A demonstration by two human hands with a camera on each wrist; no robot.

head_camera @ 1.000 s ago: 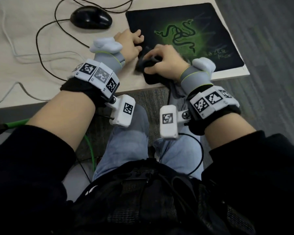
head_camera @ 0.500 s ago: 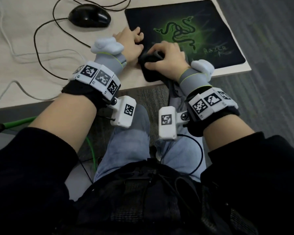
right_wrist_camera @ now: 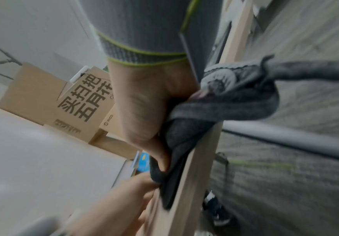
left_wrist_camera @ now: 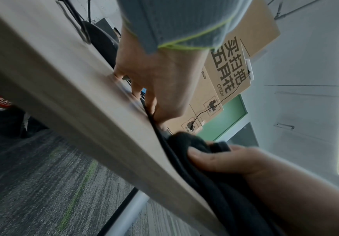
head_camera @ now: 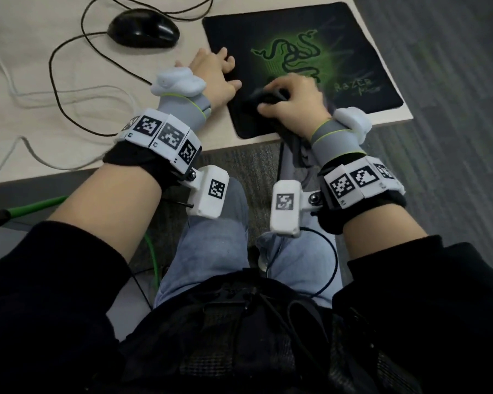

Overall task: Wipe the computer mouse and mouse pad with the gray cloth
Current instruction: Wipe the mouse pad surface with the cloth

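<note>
The hands split the work: right hand [head_camera: 292,102] grips the gray cloth [head_camera: 264,99] to scrub, left hand [head_camera: 212,72] lies spread, pinning the mouse pad [head_camera: 353,46].

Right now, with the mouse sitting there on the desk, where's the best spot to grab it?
Take the computer mouse from above, thumb on one long side and fingers on the other, across its narrow middle. It lies flat with its rounded hump up, so the top offers no edge, while the sides fit a hand. Its cable leaves the left end, so probably lift gently. The left hand is nearest.
</note>
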